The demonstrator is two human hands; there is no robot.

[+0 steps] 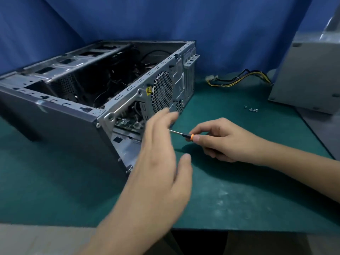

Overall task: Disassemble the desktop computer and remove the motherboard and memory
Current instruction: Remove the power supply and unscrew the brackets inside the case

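The desktop computer [60,124] lies on its side on the left part of a green mat [239,190]. Its top side is open, and dark wires show inside. Its back end faces the person. There is a round fan grille [161,91] there, and a bit of the green motherboard [127,122] shows through a hole.

The left hand [158,162] is wide open with straight fingers, just in front of the back end. It is blurry, so I cannot tell if it touches the metal. The right hand [220,140] holds a small screwdriver [184,134] with an orange ring, its tip pointing left.

Far right on the mat lie a few small screws [251,108]. A grey power supply box [312,74] sits at the right edge, with yellow and black cables [237,78] beside it. A blue curtain [184,19] hangs behind the table.
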